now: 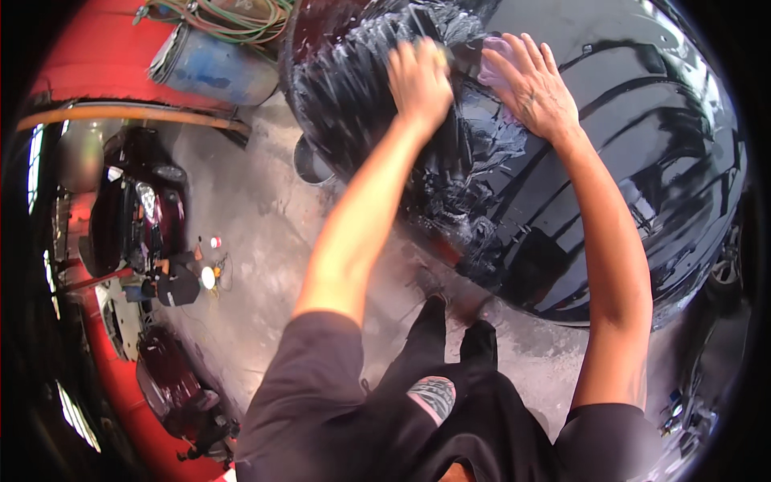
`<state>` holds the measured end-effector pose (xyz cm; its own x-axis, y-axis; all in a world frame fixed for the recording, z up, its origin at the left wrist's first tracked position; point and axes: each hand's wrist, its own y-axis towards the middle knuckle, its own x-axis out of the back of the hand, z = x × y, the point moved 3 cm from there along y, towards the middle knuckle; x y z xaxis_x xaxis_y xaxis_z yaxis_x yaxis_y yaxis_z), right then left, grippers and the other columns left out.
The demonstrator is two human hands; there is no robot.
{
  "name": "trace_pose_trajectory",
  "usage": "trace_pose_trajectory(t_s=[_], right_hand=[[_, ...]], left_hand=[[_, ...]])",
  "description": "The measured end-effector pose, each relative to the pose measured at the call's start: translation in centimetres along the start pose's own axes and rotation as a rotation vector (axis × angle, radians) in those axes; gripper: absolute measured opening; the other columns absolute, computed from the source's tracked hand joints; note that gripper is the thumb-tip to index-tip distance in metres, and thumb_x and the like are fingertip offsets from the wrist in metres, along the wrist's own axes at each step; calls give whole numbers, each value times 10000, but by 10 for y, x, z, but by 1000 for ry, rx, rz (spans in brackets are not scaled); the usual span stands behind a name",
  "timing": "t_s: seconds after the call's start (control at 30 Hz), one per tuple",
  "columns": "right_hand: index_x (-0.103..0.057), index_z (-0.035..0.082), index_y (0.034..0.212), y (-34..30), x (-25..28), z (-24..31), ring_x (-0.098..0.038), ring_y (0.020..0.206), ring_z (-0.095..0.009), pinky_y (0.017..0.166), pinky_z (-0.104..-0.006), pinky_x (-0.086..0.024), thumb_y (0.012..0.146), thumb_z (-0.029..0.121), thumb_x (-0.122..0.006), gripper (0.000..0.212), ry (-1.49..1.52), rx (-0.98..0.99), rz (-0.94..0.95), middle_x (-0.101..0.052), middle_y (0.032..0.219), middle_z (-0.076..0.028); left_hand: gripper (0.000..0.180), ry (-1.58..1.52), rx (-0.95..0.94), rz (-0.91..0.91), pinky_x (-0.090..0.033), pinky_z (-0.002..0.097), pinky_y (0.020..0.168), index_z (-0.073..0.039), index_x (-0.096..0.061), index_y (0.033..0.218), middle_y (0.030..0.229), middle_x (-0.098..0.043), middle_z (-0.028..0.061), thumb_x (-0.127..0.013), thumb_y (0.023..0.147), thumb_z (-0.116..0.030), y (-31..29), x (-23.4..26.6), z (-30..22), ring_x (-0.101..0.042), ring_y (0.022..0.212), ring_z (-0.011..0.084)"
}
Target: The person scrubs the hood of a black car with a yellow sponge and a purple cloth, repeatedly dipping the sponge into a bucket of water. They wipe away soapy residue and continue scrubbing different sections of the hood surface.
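Left hand [422, 84]: blurred, grip cannot be told. Right hand [536, 92]: fingers spread over purple cloth [489, 76]. Glossy black panel [634, 120], far right: any trapped grit could cause scratches.

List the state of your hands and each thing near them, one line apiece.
Left hand: blurred, over the smeared area; whether it grips anything is unclear.
Right hand: fingers outstretched, at the purple cloth.
Purple cloth: bunched.
Black panel: streaked with pale smears on its left part, glossy on its right.
Blue drum: lying on its side, scuffed.
Hoses: coiled.
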<state>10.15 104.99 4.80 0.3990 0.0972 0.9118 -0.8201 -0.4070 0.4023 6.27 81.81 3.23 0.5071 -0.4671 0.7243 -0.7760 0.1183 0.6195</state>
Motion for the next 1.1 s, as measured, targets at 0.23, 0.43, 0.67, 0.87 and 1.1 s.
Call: trace_pose_trajectory(t_s=[0.23,0.43,0.67,0.87,1.1], right_hand=[[-507,265,1723,-1,1,-1,-387,1673,-414,1390,-603,-296,1110,426,-663,653,-7,0,0,-452,1783,-147],[-529,261,1704,11,-1,12,-401,1657,-431,1372,-612,-311,1102,414,-676,638,40,29,-35,-469,1762,-158],[-516,249,1699,-5,4,-9,-415,1647,-407,1348,-619,-334,1061,355,-721,678,93,29,-97,-479,1743,-139],[-641,128,1571,17,20,17,-471,1556,-467,1301,-631,-377,954,393,-756,682,177,50,-180,-552,1630,-211],[-517,245,1699,-6,4,-9,-411,1652,-406,1350,-610,-335,1060,358,-717,679,35,7,-64,-473,1751,-142]], left_hand=[[449,-17,-188,142,-504,591,975,-15,-683,1340,1300,-631,252,-752,920,-159,-54,23,5,-611,1163,486],[386,4,48,9,-521,593,1019,-53,-712,1314,1250,-691,216,-802,974,-212,40,1,68,-642,1174,472],[477,-47,-325,134,-487,602,957,4,-685,1303,1185,-634,265,-814,901,-216,-124,38,-46,-609,1111,502],[292,89,23,-34,-539,606,971,-84,-717,1207,1190,-715,246,-788,978,-249,77,-6,47,-684,1105,488],[610,-176,-239,143,-495,572,1034,-37,-690,1463,1382,-616,263,-763,870,-157,-172,49,-45,-594,1184,480]])
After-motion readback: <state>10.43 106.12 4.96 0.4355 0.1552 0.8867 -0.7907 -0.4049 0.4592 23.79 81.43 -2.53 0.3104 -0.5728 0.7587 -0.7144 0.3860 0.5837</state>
